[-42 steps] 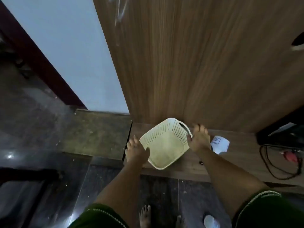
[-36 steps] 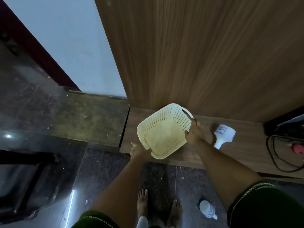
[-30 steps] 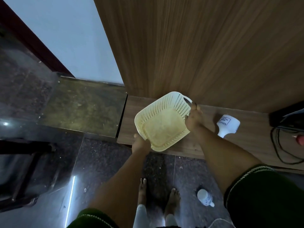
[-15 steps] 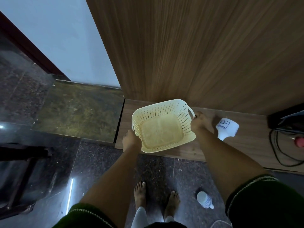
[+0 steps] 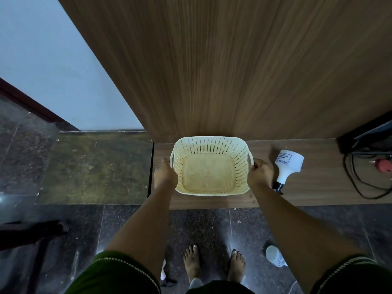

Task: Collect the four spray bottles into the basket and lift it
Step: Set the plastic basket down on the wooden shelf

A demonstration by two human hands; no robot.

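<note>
I see the cream basket (image 5: 209, 166) sitting upright on the wooden desk (image 5: 318, 187), against the wood panel (image 5: 233, 71). It lies directly between both grips. The left hand (image 5: 164, 174) holds the basket's left wall near its handle slot. The right hand (image 5: 259, 174) has its fingers curled round the right handle. The basket holds nothing.

Count: one basket. I can see two spray bottles. One white spray bottle (image 5: 287, 166) lies on the desk just beside the right hand. A second bottle (image 5: 275, 258) lies on the floor (image 5: 63, 240) near the right foot. Black cables (image 5: 364, 185) lie at the desk's right end.
</note>
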